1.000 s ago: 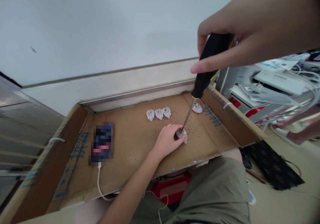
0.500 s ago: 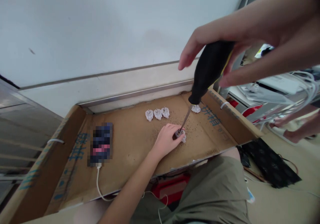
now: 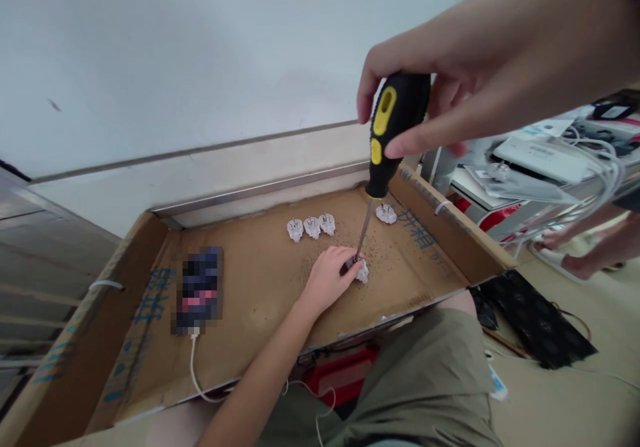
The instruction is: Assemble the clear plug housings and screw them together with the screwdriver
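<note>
My left hand (image 3: 330, 275) rests on the cardboard, its fingers closed around a small white plug part (image 3: 362, 272) and pressing it down; the fingers partly cover it. In my right hand (image 3: 445, 80) is a black and yellow screwdriver (image 3: 400, 117), gripped by the handle with thumb and fingers. The steel shaft slants down, and its tip meets the plug part beside my left fingertips. Three similar white pieces with metal pins, among them a plug part (image 3: 312, 227), stand in a row farther back. Another white plug part (image 3: 386, 214) sits to their right.
A cardboard tray (image 3: 260, 340) with raised sides lies across my lap against a pale wall. At its left is a pixelated phone-like device (image 3: 200, 290) with a white cable. White cables (image 3: 607, 160) hang off a cluttered surface at right; another person's legs (image 3: 595, 250) show below.
My right hand has rotated the screwdriver, so the yellow patches on its handle now face me, and the fingers have closed in on it. My left hand stays on the plug part.
</note>
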Demonstrator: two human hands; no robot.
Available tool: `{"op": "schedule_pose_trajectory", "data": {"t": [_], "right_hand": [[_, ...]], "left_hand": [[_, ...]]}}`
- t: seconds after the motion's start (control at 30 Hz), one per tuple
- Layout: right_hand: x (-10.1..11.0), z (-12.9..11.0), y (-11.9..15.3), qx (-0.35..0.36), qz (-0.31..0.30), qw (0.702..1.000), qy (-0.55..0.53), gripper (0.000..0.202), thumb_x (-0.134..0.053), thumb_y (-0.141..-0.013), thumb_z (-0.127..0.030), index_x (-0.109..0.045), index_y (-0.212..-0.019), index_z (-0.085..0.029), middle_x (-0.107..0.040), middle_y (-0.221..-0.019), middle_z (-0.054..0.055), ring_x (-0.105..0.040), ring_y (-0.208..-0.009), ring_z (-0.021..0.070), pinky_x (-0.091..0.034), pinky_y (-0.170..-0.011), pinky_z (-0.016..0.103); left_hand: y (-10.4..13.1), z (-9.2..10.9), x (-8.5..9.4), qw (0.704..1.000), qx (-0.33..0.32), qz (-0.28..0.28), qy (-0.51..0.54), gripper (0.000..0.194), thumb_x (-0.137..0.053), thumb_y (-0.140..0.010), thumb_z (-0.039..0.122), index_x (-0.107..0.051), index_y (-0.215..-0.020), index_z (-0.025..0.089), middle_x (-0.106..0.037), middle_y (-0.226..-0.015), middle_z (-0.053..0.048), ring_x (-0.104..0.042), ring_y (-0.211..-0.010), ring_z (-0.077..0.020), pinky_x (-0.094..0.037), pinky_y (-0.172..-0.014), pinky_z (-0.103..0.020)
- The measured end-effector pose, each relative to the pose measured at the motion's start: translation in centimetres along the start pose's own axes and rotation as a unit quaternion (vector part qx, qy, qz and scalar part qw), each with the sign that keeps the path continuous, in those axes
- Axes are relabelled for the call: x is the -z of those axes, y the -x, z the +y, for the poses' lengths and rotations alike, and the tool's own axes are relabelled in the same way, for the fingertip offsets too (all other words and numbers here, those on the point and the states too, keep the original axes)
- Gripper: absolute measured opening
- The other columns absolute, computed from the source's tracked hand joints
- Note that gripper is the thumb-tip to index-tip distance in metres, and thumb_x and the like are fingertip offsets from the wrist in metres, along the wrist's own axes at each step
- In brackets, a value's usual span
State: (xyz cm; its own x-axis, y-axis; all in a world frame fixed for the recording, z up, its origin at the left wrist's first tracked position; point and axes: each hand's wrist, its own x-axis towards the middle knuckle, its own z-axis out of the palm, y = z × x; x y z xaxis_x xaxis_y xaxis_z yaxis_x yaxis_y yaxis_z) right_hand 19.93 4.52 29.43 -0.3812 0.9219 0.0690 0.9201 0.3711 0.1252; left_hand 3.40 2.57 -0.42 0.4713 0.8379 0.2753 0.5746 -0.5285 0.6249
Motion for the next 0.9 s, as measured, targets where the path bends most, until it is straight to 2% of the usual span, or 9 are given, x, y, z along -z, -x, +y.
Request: {"op": "schedule_pose_trajectory", "data": {"t": [0.07, 0.13, 0.3, 0.47, 0.53, 0.63, 0.73, 0.8, 0.9], "right_hand": [[0.0, -0.6, -0.1, -0.052, 0.049, 0.978, 0.195, 0.071, -0.043, -0.062, -0.081, -0.064, -0.098, -0.023, -0.043, -0.039, -0.004, -0.062, -0.066, 0.0195, -0.022, -0.041, 0.024], [0.0, -0.7, -0.1, -0.064, 0.059, 0.962, 0.257, 0.081, -0.037, -0.059, -0.086, -0.062, -0.104, -0.024, -0.044, -0.041, -0.004, -0.062, -0.065, 0.0199, -0.024, -0.042, 0.025], [0.1, -0.4, -0.3, 0.033, -0.034, 0.998, 0.049, 0.081, -0.064, -0.066, -0.056, -0.033, -0.137, -0.032, -0.059, -0.065, -0.016, -0.055, -0.055, 0.0037, -0.024, -0.040, 0.017], [-0.1, -1.5, 0.1, -0.019, 0.051, 0.957, 0.284, 0.089, -0.029, -0.060, -0.088, -0.053, -0.121, -0.028, -0.056, -0.062, -0.002, -0.063, -0.086, 0.0266, -0.026, -0.047, 0.027], [0.0, -1.5, 0.3, -0.029, 0.052, 0.953, 0.296, 0.092, -0.029, -0.057, -0.091, -0.054, -0.119, -0.027, -0.054, -0.063, 0.000, -0.063, -0.089, 0.0289, -0.025, -0.045, 0.027], [0.3, -0.9, 0.5, 0.031, 0.013, 0.987, 0.155, 0.077, -0.064, -0.062, -0.065, -0.046, -0.128, -0.029, -0.055, -0.061, -0.008, -0.062, -0.069, 0.0138, -0.021, -0.038, 0.020], [0.5, -0.7, 0.3, 0.101, -0.015, 0.994, 0.044, 0.067, -0.071, -0.066, -0.045, -0.047, -0.126, -0.029, -0.056, -0.059, -0.014, -0.055, -0.054, 0.0046, -0.023, -0.040, 0.016], [0.4, -1.1, 0.0, 0.063, -0.004, 0.993, 0.099, 0.060, -0.064, -0.066, -0.059, -0.055, -0.117, -0.027, -0.053, -0.051, -0.012, -0.055, -0.053, 0.0077, -0.026, -0.043, 0.019], [0.2, -1.4, -0.4, -0.013, 0.052, 0.967, 0.249, 0.076, -0.041, -0.060, -0.084, -0.064, -0.098, -0.023, -0.045, -0.044, -0.005, -0.059, -0.061, 0.0188, -0.028, -0.047, 0.027]], "left_hand": [[0.0, 0.0, 0.0, 1.000, 0.001, -0.002, -0.002, 0.025, -0.047, -0.090, 0.036, -0.064, -0.102, 0.021, -0.068, -0.105, -0.005, -0.057, -0.099, -0.0198, -0.044, -0.090, -0.037], [0.0, -0.1, 0.0, 1.000, 0.002, -0.001, -0.002, 0.025, -0.047, -0.090, 0.036, -0.064, -0.103, 0.021, -0.068, -0.105, -0.005, -0.058, -0.099, -0.0198, -0.044, -0.091, -0.036], [0.2, -0.1, 0.0, 1.000, -0.004, 0.008, 0.007, 0.026, -0.049, -0.090, 0.036, -0.064, -0.106, 0.022, -0.067, -0.104, -0.004, -0.057, -0.097, -0.0187, -0.043, -0.091, -0.034], [0.3, 0.1, 0.3, 1.000, -0.007, -0.018, 0.003, 0.047, -0.062, -0.079, 0.048, -0.059, -0.118, 0.022, -0.064, -0.105, -0.005, -0.055, -0.098, -0.0210, -0.042, -0.090, -0.035], [0.2, 0.2, 0.3, 1.000, -0.007, -0.024, -0.009, 0.050, -0.065, -0.077, 0.047, -0.058, -0.119, 0.022, -0.063, -0.106, -0.005, -0.054, -0.099, -0.0222, -0.042, -0.091, -0.036], [0.2, 0.2, 0.4, 0.999, -0.009, -0.025, -0.018, 0.048, -0.065, -0.077, 0.045, -0.057, -0.119, 0.022, -0.063, -0.106, -0.005, -0.054, -0.100, -0.0227, -0.041, -0.091, -0.036], [0.2, 0.2, 0.3, 0.999, -0.012, -0.032, -0.021, 0.055, -0.067, -0.074, 0.048, -0.056, -0.120, 0.022, -0.062, -0.108, -0.006, -0.053, -0.100, -0.0236, -0.041, -0.090, -0.037], [0.3, 0.2, 0.3, 0.999, -0.013, -0.035, -0.023, 0.059, -0.069, -0.071, 0.049, -0.054, -0.122, 0.022, -0.061, -0.109, -0.006, -0.053, -0.102, -0.0244, -0.041, -0.091, -0.038], [0.4, 0.2, 0.2, 0.999, -0.016, -0.032, -0.027, 0.059, -0.069, -0.072, 0.047, -0.053, -0.123, 0.021, -0.061, -0.111, -0.007, -0.053, -0.103, -0.0247, -0.041, -0.092, -0.038]]}}
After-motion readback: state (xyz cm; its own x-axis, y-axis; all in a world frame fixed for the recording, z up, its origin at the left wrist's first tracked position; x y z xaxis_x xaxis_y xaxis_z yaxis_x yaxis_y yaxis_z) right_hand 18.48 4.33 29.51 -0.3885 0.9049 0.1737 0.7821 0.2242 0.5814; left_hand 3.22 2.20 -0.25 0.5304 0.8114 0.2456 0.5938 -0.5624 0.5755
